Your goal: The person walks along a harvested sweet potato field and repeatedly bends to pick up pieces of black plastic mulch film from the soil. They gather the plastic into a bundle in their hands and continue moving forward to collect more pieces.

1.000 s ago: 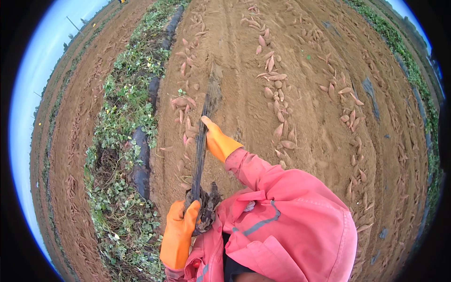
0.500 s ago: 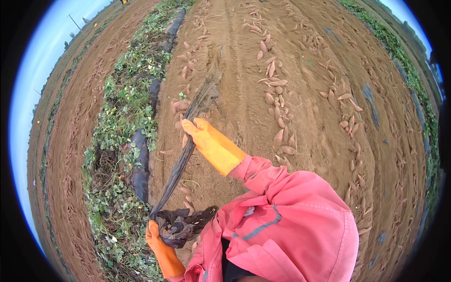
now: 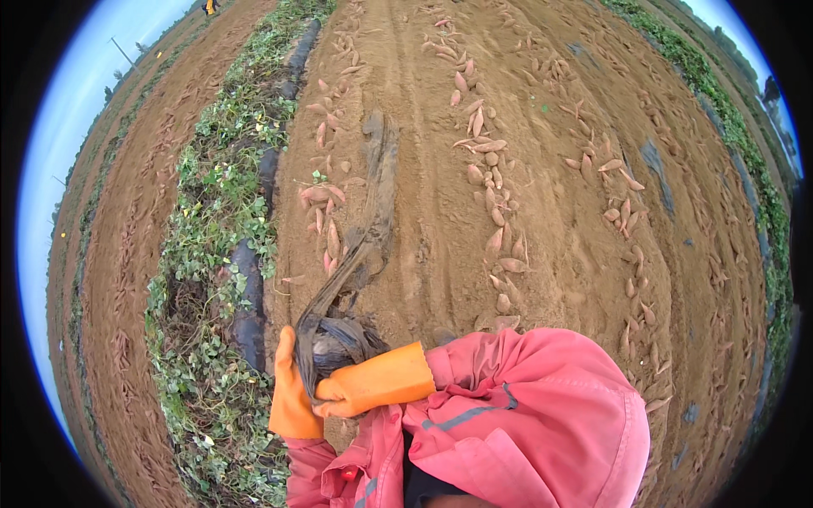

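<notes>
A long dark strip of dirty plastic film (image 3: 366,241) trails from my hands up over the soil, its far end lying on the ground. Its near end is bunched into a crumpled wad between my two orange-gloved hands. My left hand (image 3: 294,394) is closed on the wad's left side, with part of the fingers hidden by film. From the right, my right hand (image 3: 368,383) reaches across and grips the lower part of the film, close against the left hand. The pink sleeve (image 3: 542,389) of my right arm fills the lower middle.
Harvested sweet potatoes (image 3: 497,173) lie in long rows on brown soil (image 3: 415,169). Another short row (image 3: 326,203) runs beside the film. To the left is a strip of green vines (image 3: 222,182), edged with black plastic sheeting (image 3: 248,296). A distant person (image 3: 210,7) stands at the top left.
My right hand has come down from midway along the film to my left hand, which has risen a little. The stretched strip now hangs slack, its far part lying on the soil.
</notes>
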A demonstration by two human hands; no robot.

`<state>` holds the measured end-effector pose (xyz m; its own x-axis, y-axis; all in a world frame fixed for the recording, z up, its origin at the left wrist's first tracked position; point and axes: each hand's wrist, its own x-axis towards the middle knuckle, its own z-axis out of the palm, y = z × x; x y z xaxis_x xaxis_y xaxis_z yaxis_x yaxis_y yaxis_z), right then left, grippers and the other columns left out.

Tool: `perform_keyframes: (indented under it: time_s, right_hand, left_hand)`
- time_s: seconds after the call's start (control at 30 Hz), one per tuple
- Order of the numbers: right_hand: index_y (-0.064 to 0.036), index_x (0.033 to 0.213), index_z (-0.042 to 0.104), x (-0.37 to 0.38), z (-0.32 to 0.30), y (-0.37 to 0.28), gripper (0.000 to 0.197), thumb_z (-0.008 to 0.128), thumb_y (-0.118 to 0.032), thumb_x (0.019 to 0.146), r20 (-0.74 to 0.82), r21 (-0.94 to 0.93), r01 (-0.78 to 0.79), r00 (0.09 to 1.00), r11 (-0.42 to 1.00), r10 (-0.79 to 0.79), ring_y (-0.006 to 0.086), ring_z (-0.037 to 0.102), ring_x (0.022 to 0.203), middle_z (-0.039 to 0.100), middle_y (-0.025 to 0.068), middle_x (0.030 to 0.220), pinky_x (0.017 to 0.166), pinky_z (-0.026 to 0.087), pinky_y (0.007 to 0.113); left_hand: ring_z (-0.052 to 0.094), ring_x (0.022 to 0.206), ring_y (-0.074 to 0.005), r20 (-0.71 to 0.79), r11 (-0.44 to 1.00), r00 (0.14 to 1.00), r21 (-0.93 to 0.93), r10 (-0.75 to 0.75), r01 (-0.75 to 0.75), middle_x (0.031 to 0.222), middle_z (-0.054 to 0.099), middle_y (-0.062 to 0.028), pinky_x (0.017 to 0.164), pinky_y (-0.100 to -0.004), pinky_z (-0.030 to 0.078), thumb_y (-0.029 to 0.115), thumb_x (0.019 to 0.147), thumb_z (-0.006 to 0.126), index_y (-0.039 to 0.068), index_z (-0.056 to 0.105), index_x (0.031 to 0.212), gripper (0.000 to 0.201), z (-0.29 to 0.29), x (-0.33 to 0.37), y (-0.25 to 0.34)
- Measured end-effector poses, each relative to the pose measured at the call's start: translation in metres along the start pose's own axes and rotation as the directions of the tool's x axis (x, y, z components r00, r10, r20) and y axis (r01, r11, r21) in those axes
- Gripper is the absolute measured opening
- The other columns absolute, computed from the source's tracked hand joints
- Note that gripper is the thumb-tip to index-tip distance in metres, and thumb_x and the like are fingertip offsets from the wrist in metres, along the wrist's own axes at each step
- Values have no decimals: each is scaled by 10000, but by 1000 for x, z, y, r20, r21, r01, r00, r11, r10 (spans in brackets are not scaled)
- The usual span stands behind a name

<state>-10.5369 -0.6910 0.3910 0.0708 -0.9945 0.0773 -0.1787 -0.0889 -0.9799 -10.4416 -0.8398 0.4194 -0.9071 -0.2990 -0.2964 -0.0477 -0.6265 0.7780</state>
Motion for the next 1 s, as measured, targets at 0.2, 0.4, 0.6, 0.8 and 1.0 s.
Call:
perform_keyframes:
  time_s: [0.2, 0.4, 0.6, 0.8, 1.0]
  right_hand:
    - [-14, 1342, 651, -5, -39, 34, 504, 669, -390, 1007, -235, 15, -55, 970, 998, 57, 270, 712, 958, 757, 139, 1032, 868, 562, 415]
    - [11, 1386, 628, -1, -81, 44, 447, 659, -299, 1066, -764, 399, 360, 639, 843, 89, 114, 647, 1035, 718, 71, 1120, 932, 530, 312]
    - [21, 1447, 561, 56, -133, 60, 522, 699, -269, 1035, -885, -351, 205, 245, 914, -395, 329, 646, 1279, 664, 200, 1369, 1083, 501, 428]
    - [7, 1341, 620, 108, -58, 36, 550, 580, -468, 1066, -385, -200, 151, 897, 968, -219, 406, 635, 1197, 694, 223, 1192, 1018, 494, 432]
    - [-1, 1241, 628, 54, 6, 11, 480, 589, -436, 1043, -45, 254, 242, 970, 936, -239, 269, 653, 1020, 695, 183, 1084, 884, 492, 394]
  left_hand:
    - [654, 1227, -325, -123, 988, 981, 59, 148, -142, 1370, 654, -195, 1108, -460, 498, 402, 1104, 462, -63, 556, 1406, 562, -23, 13, 29]
    - [722, 1097, -264, -90, 881, 906, 290, 414, -374, 1202, 735, -140, 995, -414, 582, 218, 988, 667, -54, 639, 1301, 416, -7, -43, 48]
    - [725, 1108, -320, 10, 769, 823, 350, 568, -535, 1297, 692, -222, 967, -445, 599, 329, 1017, 697, -135, 539, 1374, 606, 13, -76, 65]
    - [645, 820, -211, 159, 718, 802, 369, 576, -590, 928, 684, -115, 759, -346, 546, 413, 991, 685, -27, 647, 990, 441, -25, -72, 134]
    - [727, 928, -243, -351, 582, 465, 516, 813, -628, 1078, 747, -176, 881, -361, 588, 266, 950, 792, -27, 683, 1105, 349, -72, -31, 143]
